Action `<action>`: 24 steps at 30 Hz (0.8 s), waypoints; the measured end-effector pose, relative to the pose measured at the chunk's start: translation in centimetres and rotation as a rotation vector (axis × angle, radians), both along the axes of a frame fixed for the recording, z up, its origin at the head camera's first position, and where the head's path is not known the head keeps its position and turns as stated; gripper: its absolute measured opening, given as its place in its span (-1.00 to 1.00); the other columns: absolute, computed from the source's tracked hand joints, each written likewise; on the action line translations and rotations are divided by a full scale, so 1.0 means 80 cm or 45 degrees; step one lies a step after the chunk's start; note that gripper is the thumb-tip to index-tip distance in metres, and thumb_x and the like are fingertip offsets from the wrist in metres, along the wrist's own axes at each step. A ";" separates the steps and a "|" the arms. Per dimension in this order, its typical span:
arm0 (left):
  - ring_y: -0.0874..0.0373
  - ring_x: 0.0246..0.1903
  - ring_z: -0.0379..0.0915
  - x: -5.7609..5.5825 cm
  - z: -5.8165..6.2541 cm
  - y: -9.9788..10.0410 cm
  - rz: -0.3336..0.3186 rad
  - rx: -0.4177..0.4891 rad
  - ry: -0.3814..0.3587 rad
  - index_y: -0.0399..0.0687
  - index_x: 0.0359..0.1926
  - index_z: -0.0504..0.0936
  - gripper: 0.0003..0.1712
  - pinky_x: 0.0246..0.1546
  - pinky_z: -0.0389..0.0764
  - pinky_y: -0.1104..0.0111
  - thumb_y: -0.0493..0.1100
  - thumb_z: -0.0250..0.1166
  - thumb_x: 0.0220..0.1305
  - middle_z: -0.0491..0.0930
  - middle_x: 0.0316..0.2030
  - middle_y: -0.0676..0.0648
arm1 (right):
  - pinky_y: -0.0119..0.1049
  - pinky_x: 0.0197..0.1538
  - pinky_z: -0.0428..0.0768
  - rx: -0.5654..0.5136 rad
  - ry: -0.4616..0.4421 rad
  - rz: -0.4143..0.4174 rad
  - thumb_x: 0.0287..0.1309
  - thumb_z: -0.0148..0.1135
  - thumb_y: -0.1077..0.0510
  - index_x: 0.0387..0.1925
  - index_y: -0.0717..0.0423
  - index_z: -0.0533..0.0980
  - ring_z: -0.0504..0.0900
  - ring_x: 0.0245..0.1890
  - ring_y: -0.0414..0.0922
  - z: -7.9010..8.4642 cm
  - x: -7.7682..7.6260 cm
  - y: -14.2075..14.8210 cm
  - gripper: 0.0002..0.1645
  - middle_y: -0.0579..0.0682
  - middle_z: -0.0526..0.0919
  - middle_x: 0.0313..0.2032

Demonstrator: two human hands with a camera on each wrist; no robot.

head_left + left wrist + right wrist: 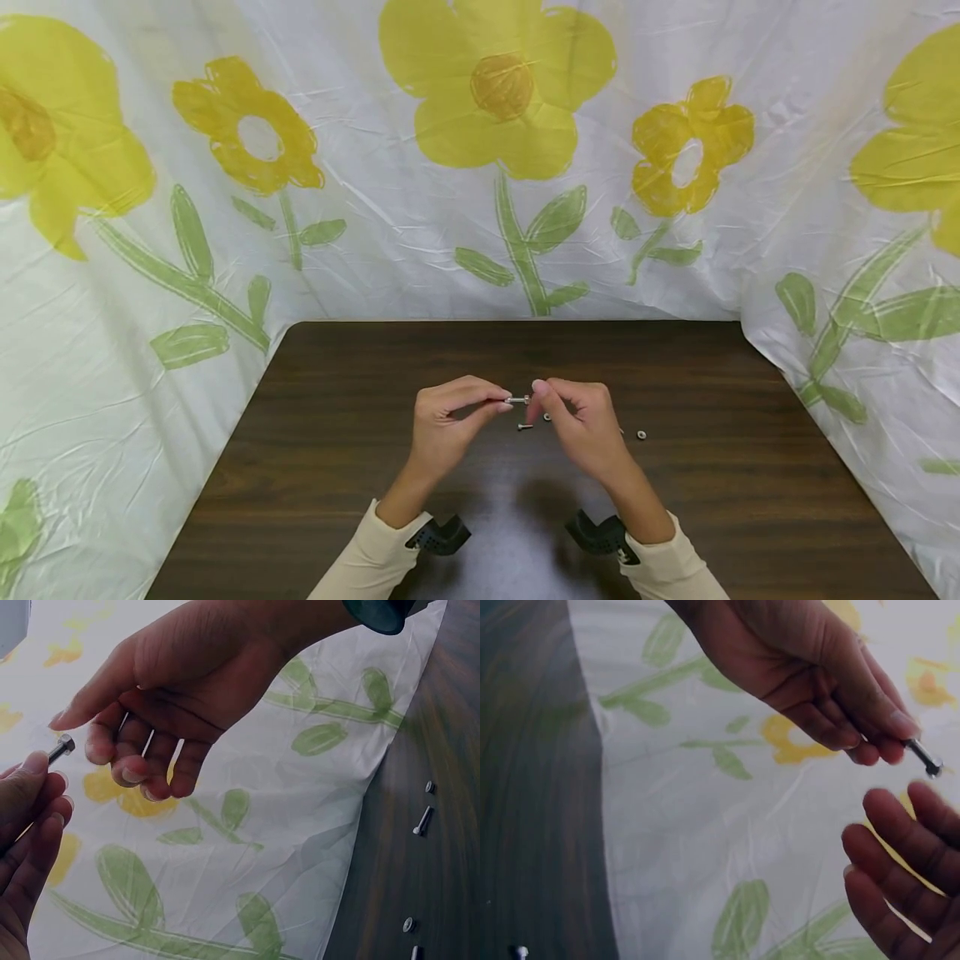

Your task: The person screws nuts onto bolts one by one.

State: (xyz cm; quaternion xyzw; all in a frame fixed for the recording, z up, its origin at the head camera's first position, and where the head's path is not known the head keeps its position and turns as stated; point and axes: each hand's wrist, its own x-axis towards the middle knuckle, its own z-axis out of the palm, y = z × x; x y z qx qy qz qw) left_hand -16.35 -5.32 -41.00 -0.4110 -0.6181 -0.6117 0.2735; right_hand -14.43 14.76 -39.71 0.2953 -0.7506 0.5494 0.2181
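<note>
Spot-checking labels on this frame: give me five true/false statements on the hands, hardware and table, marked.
1. The left hand pinches a bolt. True.
2. The right hand is clenched in a fist. False: its fingers are loosely extended near the bolt's headed end.
3. A second bolt lies on the table. True.
4. The tabletop is white. False: it is dark brown with a wood grain.
5. A small nut rests on the table. True.

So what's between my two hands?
Head view: a bolt your left hand pinches, pointing toward your right hand; below, a loose screw lies on the table.
</note>
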 end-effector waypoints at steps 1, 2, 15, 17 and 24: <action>0.06 -0.38 0.69 0.000 0.000 0.000 0.009 -0.001 -0.004 -0.27 -0.27 0.78 -0.71 -0.30 0.69 0.34 -0.58 0.51 -0.05 0.75 -0.37 -0.15 | -0.40 -0.38 0.56 -0.013 -0.012 -0.008 0.36 0.13 0.45 -0.46 0.09 0.65 0.56 -0.57 -0.22 0.001 0.000 0.001 -0.66 -0.08 0.68 -0.57; 0.06 -0.38 0.69 0.000 0.001 -0.001 0.019 -0.001 -0.006 -0.27 -0.27 0.79 -0.71 -0.30 0.69 0.35 -0.57 0.51 -0.04 0.75 -0.36 -0.15 | -0.39 -0.31 0.60 -0.028 -0.028 -0.011 0.35 0.14 0.46 -0.39 0.11 0.65 0.63 -0.50 -0.18 0.001 0.000 0.002 -0.70 -0.05 0.70 -0.53; 0.06 -0.37 0.70 -0.003 -0.001 -0.001 0.044 0.003 0.002 -0.30 -0.27 0.78 -0.71 -0.32 0.69 0.37 -0.60 0.49 -0.04 0.75 -0.35 -0.17 | -0.37 -0.25 0.68 -0.036 0.091 0.140 -0.04 0.52 0.49 -0.12 0.16 0.72 0.76 -0.31 -0.14 0.006 -0.001 0.009 -0.60 0.01 0.79 -0.27; 0.06 -0.37 0.70 -0.003 -0.001 -0.001 0.035 0.004 -0.002 -0.30 -0.27 0.78 -0.71 -0.31 0.69 0.36 -0.61 0.49 -0.04 0.75 -0.35 -0.17 | -0.38 -0.25 0.69 -0.039 0.111 0.143 -0.05 0.51 0.50 -0.15 0.18 0.73 0.77 -0.29 -0.13 0.005 -0.001 0.008 -0.62 0.02 0.79 -0.26; 0.05 -0.37 0.69 -0.002 -0.001 -0.001 0.023 0.003 0.002 -0.30 -0.26 0.78 -0.70 -0.30 0.70 0.35 -0.61 0.49 -0.05 0.75 -0.35 -0.17 | -0.35 -0.26 0.69 -0.033 0.128 0.130 0.01 0.49 0.47 -0.18 0.14 0.73 0.75 -0.32 -0.15 0.003 -0.002 0.007 -0.67 0.02 0.79 -0.29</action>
